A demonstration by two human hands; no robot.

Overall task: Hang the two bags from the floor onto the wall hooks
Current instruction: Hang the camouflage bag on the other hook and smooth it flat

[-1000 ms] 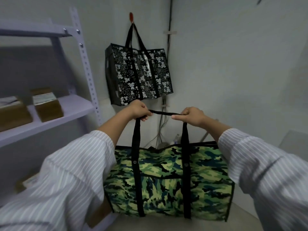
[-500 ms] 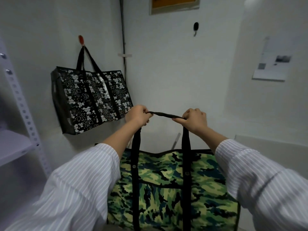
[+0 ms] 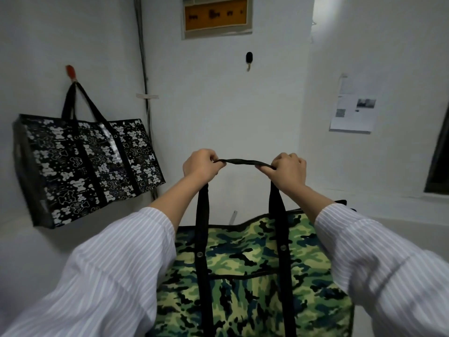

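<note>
A green camouflage bag with black straps hangs in the air in front of me. Its black handle is stretched flat between my left hand and my right hand, both closed on it. A black wall hook sits bare on the white wall, straight above the handle and well apart from it. On the left wall a black bag with a white bear pattern hangs by its straps from a red hook.
A yellow-fronted panel box is mounted above the black hook. A cable runs down the wall corner. A printed sheet is stuck to the right wall, next to a dark window edge.
My view has swung right and upward: the shelf has left the frame and the black hook and panel box have come in. Both hands keep the handle and hold the bag slightly higher.
</note>
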